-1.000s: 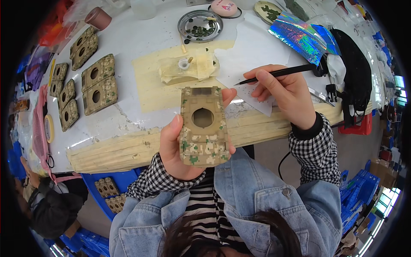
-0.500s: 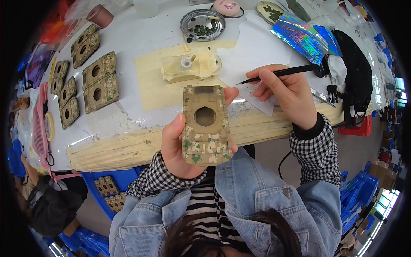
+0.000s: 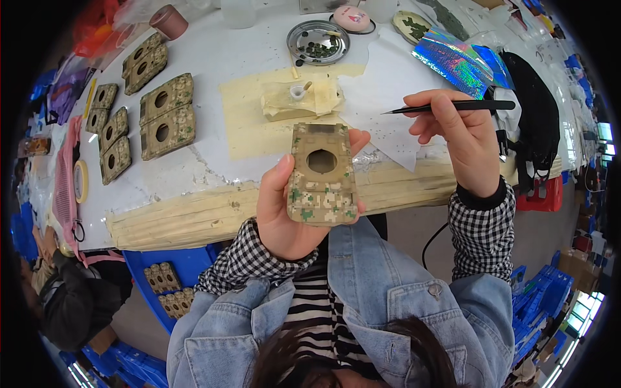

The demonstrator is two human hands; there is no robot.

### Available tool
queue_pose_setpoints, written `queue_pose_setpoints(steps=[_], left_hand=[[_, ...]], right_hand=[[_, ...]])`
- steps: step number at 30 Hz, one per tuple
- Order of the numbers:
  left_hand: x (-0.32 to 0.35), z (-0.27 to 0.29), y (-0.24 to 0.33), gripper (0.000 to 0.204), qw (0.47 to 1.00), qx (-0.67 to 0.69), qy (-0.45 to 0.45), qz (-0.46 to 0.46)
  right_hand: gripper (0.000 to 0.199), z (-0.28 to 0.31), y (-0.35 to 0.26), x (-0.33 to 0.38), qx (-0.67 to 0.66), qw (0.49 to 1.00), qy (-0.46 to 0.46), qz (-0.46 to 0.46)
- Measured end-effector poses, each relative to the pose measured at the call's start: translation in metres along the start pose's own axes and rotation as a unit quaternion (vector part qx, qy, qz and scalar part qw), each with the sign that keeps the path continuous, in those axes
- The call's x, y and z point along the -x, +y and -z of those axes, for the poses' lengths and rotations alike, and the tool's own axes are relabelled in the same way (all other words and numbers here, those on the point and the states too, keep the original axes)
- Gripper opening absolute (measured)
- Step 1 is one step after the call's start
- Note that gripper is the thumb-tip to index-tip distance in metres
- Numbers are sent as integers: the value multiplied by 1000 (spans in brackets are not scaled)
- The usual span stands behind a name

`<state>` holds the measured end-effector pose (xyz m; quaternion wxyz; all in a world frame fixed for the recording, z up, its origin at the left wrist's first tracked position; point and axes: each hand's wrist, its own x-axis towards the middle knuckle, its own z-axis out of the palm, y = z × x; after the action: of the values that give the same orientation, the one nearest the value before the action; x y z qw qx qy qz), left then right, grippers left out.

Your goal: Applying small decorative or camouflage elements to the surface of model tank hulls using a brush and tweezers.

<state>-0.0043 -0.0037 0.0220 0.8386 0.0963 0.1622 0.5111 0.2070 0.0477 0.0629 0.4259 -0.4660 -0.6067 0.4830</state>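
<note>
My left hand (image 3: 284, 213) holds up a tan plastic panel (image 3: 322, 176) with green camouflage patches and a round hole near its top. It hangs over the table's front edge, close to my chest. My right hand (image 3: 456, 139) is to its right, fingers closed on black tweezers (image 3: 453, 107) whose tips point left, above a white paper sheet (image 3: 388, 97). The tweezers' tips are apart from the panel.
Several similar camouflage panels (image 3: 165, 116) lie on the white table's left part. A metal dish (image 3: 317, 42) with small dark pieces, a taped block holding a small white cup (image 3: 299, 97), a holographic sheet (image 3: 456, 61) and a black bag (image 3: 537, 123) stand beyond. Blue crates (image 3: 162, 281) sit underneath.
My right hand has lifted the tweezers up and away to the right of the panel. My left hand keeps the panel in about the same place.
</note>
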Motion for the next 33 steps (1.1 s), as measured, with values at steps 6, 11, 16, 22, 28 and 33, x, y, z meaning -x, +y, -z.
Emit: queue_pose_setpoints(steps=[6,11,16,22,28,33], left_hand=[[4,3,9,68,985,125,-61,101],[9,11,9,62,953,242,-116,142],[18,12,12,58,960,219,-69,159],[22,19,9,55,961,216,-90,148],[24,22,7,58,950,245,-113,154],[25,21,6,57,945,263,-115,155]], right_hand=[[32,-14,-30,10,-7,995,-71,70],[33,-33,-43,14,-27,984,-139,107],[24,-46,-47,18,-109,976,-182,54],[25,-54,-51,21,-114,976,-180,40],[24,-56,-52,23,-86,978,-184,43],[23,-58,-52,25,-87,978,-183,45]])
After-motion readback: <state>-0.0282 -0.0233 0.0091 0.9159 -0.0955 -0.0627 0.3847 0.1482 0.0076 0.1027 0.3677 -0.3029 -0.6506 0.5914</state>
